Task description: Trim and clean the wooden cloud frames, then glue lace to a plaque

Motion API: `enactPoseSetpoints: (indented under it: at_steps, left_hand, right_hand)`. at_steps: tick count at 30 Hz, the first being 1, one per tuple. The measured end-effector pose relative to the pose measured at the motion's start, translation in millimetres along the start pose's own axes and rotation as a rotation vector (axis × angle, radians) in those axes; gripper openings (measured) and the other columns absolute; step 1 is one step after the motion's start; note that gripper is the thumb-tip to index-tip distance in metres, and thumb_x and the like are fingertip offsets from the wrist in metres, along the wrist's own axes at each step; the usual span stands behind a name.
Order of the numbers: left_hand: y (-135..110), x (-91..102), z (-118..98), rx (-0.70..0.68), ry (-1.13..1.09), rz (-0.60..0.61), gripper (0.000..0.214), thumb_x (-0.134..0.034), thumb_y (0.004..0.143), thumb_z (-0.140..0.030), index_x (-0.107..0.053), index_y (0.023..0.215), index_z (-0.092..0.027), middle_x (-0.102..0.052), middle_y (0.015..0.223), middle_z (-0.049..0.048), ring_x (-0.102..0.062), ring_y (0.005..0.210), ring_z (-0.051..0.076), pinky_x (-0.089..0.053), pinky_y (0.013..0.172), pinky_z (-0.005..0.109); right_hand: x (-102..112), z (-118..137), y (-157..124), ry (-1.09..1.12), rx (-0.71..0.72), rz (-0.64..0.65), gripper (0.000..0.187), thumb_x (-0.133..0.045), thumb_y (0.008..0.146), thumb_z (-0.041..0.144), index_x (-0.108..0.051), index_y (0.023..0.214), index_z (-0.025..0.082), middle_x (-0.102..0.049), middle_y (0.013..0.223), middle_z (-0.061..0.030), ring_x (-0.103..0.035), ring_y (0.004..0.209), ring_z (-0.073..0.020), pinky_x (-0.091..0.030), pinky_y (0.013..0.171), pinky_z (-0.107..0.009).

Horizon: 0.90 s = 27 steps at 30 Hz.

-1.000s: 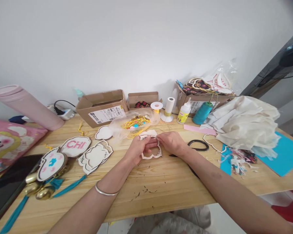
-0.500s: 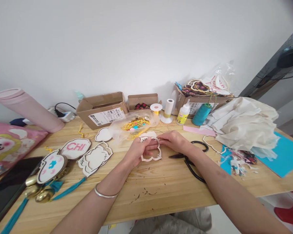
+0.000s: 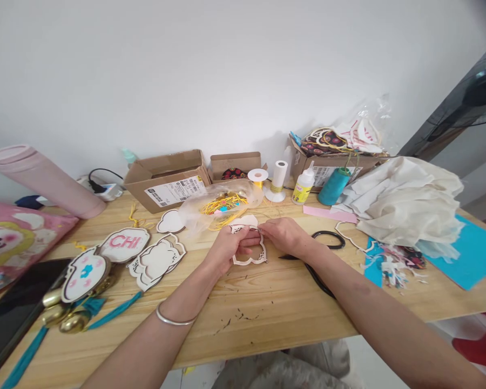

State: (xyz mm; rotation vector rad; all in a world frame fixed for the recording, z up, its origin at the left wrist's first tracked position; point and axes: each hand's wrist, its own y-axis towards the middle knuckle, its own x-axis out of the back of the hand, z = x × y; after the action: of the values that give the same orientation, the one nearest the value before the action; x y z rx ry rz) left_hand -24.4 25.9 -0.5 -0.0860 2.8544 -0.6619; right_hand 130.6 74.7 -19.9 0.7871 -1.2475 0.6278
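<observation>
Pale wooden table (image 3: 202, 329) set against a plain white wall (image 3: 243, 70); dark caged fan (image 3: 484, 89) at 2 o'clock. Mid-table: a cream, cloud-shaped openwork wooden frame (image 3: 248, 262), scalloped edge facing 6 o'clock; long axis cannot be told, fingers covering part. Left hand (image 3: 225, 247) grasps its 9 o'clock side. Right hand (image 3: 285, 235), fingertips drawn together, at its 1 o'clock corner; cannot tell what they pinch. Black loop-handled scissors (image 3: 330, 247) at 3 o'clock, partly under the right forearm. Dark-flecked wood runs to the front edge at 6 o'clock.
</observation>
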Motion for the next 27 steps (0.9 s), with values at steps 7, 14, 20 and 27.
enactPoseSetpoints:
  at_steps: [7,14,20,27]
  left_hand:
    - [0,0.0,0,-0.003,-0.005,-0.013,0.015,-0.05,0.079,-0.015,-0.061,0.088,-0.008,-0.07,0.082,0.0135,-0.067,0.068,0.018,-0.045,0.036,0.014]
    - [-1,-2.6,-1,0.006,-0.014,-0.04,0.015,-0.049,0.079,-0.013,-0.061,0.086,-0.008,-0.069,0.08,0.0138,-0.067,0.066,0.018,-0.046,0.036,0.014]
    - [-1,-0.7,1,-0.009,0.006,-0.011,0.015,-0.051,0.079,-0.015,-0.06,0.088,-0.007,-0.069,0.083,0.0144,-0.067,0.067,0.018,-0.047,0.037,0.014]
    - [-2,-2.0,-2,-0.004,0.04,0.0,0.017,-0.05,0.079,-0.014,-0.06,0.091,-0.007,-0.069,0.082,0.0153,-0.067,0.069,0.019,-0.047,0.037,0.015]
  right_hand:
    - [6,9,0,-0.061,-0.071,0.046,0.018,-0.04,0.083,0.012,-0.058,0.085,0.013,-0.064,0.075,-0.007,-0.056,0.065,-0.0148,-0.03,0.054,-0.025]
    - [6,15,1,-0.093,-0.107,0.055,0.017,-0.043,0.08,0.011,-0.058,0.087,0.013,-0.063,0.074,-0.0072,-0.056,0.068,-0.0158,-0.029,0.054,-0.025]
    - [1,5,2,0.046,-0.133,0.003,0.019,-0.043,0.083,0.015,-0.061,0.081,0.014,-0.064,0.075,-0.0061,-0.055,0.066,-0.0134,-0.03,0.054,-0.023]
    - [6,-14,0,0.319,0.026,-0.005,0.023,-0.044,0.085,0.022,-0.064,0.076,0.015,-0.064,0.068,-0.0019,-0.051,0.059,-0.0093,-0.031,0.055,-0.02]
